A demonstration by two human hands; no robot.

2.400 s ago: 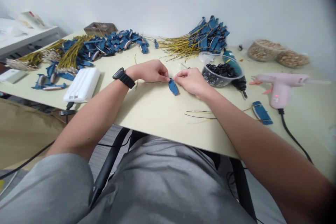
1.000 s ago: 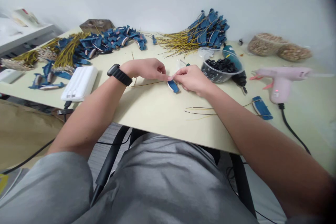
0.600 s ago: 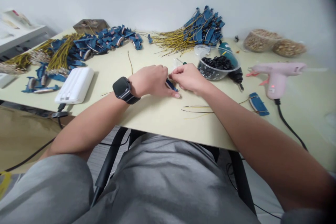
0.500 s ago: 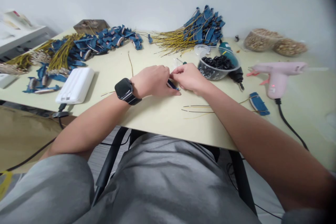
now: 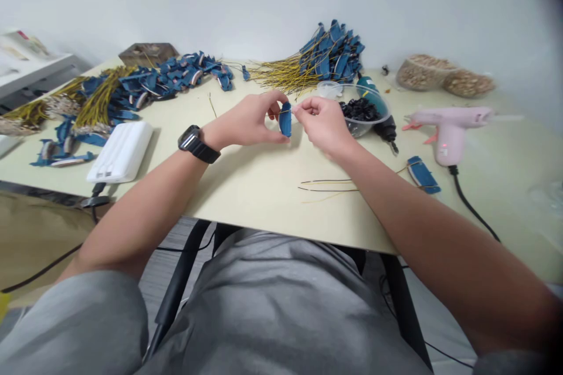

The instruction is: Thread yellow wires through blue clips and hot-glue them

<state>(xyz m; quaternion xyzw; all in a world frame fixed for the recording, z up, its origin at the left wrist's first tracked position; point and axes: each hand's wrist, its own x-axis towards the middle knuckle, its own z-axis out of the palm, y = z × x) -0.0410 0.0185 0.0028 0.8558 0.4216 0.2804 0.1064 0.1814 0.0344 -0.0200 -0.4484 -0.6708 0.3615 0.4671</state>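
Between the thumb and fingers of my left hand (image 5: 253,120) is a small blue piece (image 5: 285,119), held upright just above the table. A thin yellowish wire runs across that piece near its upper part. My right hand (image 5: 323,123) is closed in a pinch at the piece's right side, its fingertips by the wire; what lies inside the pinch is too small to make out. Right of my right forearm lies another blue piece (image 5: 423,174) with wires around it, their dark-tipped ends (image 5: 323,182) showing left of the forearm.
A clear bowl of black bits (image 5: 363,108) stands beyond my right hand, with a green-and-black power tool (image 5: 387,129) behind it. A pink glue gun (image 5: 453,129) lies right. Bundled wired blue pieces (image 5: 332,53), a blue pile (image 5: 176,76) and a white power bank (image 5: 121,152) surround the work area.
Both hands have lifted a little, and my left hand has turned so the blue piece now stands upright in view. My right fingertips have shifted to its right side.
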